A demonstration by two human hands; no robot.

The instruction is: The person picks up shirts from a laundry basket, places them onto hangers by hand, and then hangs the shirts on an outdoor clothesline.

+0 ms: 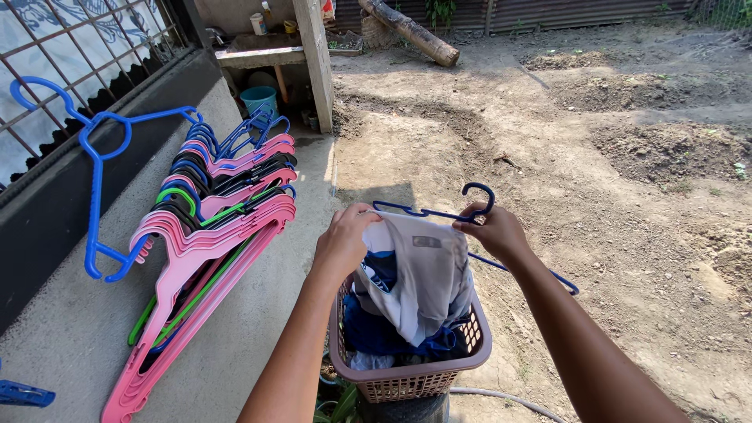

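Left hand (343,239): fingers curled, pinching the collar edge of the white garment (415,274).
Right hand (495,229): closed around the dark blue hanger (439,213) just below its hook.
Garment place: between both hands, draping down into the brown basket (407,376) beneath them.
Doing it well: keep the hanger level, stretch the collar wide, slide one arm in first.
Hanger axis: bar runs hand to hand; hook points up and away.
Hedge: the hanger's far arm seems to pass behind the right wrist.
Left of the hands: pink hangers (211,258) stacked along the wall.
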